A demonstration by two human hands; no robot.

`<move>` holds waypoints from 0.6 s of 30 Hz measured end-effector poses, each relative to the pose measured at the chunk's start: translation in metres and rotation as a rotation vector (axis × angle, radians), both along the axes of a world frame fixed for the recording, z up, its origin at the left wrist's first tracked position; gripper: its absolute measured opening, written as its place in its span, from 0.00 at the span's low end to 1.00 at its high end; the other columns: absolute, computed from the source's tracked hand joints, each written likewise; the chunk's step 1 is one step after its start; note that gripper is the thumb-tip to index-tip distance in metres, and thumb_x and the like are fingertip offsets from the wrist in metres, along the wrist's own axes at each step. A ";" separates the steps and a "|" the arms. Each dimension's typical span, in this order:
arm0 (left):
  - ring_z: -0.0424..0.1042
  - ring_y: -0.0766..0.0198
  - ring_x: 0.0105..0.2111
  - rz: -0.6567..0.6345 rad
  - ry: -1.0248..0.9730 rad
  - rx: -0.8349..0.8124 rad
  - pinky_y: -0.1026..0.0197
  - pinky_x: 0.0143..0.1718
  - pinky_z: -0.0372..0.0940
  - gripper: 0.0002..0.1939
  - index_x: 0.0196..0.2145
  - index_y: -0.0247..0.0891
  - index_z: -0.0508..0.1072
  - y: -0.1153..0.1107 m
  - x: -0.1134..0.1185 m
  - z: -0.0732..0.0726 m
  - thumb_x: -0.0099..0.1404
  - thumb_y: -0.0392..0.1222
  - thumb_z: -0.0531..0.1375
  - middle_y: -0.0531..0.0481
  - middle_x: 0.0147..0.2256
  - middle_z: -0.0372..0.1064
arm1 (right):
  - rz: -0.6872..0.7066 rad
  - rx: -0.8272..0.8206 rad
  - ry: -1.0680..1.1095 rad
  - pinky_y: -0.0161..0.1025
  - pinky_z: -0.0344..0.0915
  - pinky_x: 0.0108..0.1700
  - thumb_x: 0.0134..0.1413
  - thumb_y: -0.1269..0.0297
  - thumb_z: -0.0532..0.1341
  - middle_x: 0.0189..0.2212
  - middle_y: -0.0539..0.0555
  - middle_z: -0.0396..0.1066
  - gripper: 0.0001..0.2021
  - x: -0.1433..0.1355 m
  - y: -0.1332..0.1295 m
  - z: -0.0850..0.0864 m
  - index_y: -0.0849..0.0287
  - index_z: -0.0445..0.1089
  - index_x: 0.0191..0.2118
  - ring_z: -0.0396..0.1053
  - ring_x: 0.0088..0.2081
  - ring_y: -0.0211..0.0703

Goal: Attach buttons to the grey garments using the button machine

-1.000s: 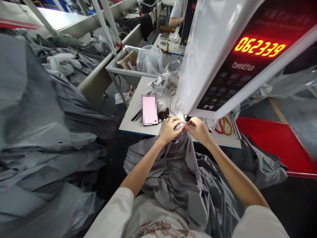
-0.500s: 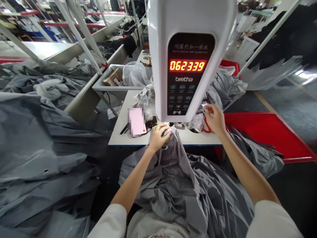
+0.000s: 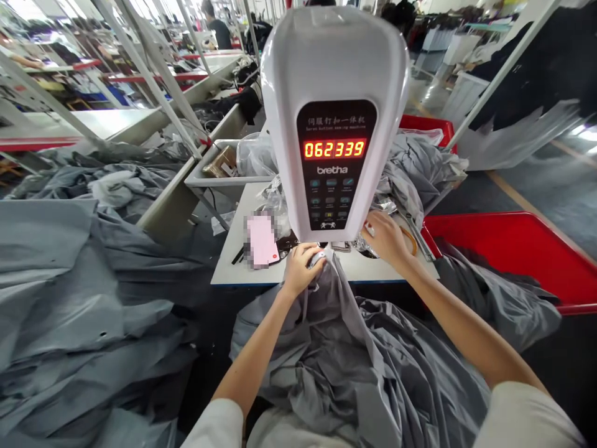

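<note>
Fabric (image 3: 336,348), grey and heavily creased, spreads from the left hand (image 3: 302,269) down toward the wearer's body, its upper part drawn up onto the counter (image 3: 228,267). That hand is closed on a fold of it, fingers and thumb bent inward, with a small pale disc (image 3: 321,254) showing at the fingertips. Just ahead of and above the left hand stands a white button sewing machine (image 3: 336,68), its red display (image 3: 334,149) reading 062339; the casing's lower end hides what lies beyond the fingertips. To the left of the same hand, near it, lies a phone (image 3: 262,242) with a pink screen. The right hand (image 3: 386,239), apart from the left and over the counter, is partly curled, fingers toward the machine; whether it has hold of anything cannot be told. Clear plastic (image 3: 360,243) lies just beside its fingertips, and an orange loop (image 3: 413,241) shows just beyond its wrist. Farther right of that hand sits a red tray (image 3: 517,255), grey cloth (image 3: 494,295) slumped against its near side
</note>
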State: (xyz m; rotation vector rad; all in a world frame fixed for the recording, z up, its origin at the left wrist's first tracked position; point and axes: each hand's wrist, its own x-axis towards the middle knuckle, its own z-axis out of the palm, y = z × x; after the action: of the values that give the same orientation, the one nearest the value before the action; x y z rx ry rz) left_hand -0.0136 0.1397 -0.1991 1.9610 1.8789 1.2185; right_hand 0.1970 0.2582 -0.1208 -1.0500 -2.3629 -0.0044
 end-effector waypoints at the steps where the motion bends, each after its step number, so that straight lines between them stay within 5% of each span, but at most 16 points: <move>1: 0.65 0.59 0.47 -0.002 -0.002 0.003 0.55 0.52 0.60 0.10 0.42 0.42 0.74 0.000 0.000 0.000 0.61 0.42 0.62 0.48 0.46 0.67 | 0.014 -0.046 -0.090 0.38 0.59 0.40 0.56 0.69 0.53 0.31 0.56 0.72 0.09 -0.001 -0.006 -0.001 0.59 0.71 0.32 0.68 0.36 0.46; 8: 0.65 0.59 0.49 -0.001 -0.024 -0.010 0.55 0.53 0.60 0.11 0.43 0.43 0.74 -0.002 0.002 0.002 0.63 0.43 0.61 0.48 0.47 0.67 | -0.086 -0.263 -0.521 0.39 0.59 0.38 0.54 0.69 0.55 0.35 0.59 0.76 0.11 -0.018 -0.003 -0.016 0.60 0.76 0.37 0.71 0.38 0.49; 18: 0.65 0.60 0.49 -0.006 -0.026 -0.018 0.56 0.53 0.60 0.11 0.43 0.43 0.74 -0.001 0.000 0.002 0.63 0.45 0.61 0.49 0.47 0.68 | -0.072 -0.187 -0.530 0.41 0.60 0.40 0.54 0.71 0.54 0.34 0.60 0.76 0.12 -0.020 -0.007 -0.020 0.60 0.77 0.33 0.71 0.38 0.50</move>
State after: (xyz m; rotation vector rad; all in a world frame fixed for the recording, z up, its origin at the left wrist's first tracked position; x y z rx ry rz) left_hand -0.0136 0.1386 -0.1976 1.9311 1.8634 1.2156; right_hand 0.1771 0.2510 -0.1404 -1.3564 -2.8371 -0.1014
